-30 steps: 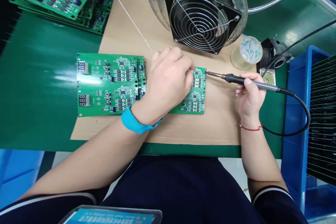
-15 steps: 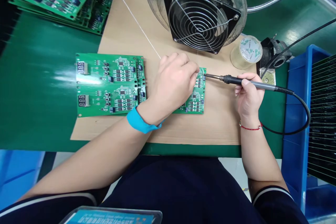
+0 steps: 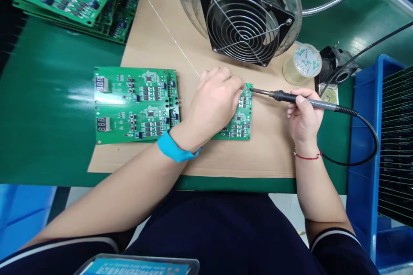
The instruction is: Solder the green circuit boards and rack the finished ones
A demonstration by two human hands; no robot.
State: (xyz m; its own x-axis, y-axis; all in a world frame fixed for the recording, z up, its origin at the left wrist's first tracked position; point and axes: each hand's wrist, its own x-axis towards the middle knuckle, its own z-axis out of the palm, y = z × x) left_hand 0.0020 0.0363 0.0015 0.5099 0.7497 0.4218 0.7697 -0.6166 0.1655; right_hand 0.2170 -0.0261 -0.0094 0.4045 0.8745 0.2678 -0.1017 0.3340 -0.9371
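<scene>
Two hands over green circuit board point(image 3: 240, 118), left hand point(image 3: 214, 99) pinching solder wire point(image 3: 167, 30), right hand point(image 3: 303, 118) gripping soldering iron point(image 3: 290, 98).

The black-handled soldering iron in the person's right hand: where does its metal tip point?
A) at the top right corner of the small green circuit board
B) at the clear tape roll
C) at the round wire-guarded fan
A: the right hand holds the black-handled soldering iron with its tip at the top right corner of the small green circuit board, beside the left hand.
</scene>
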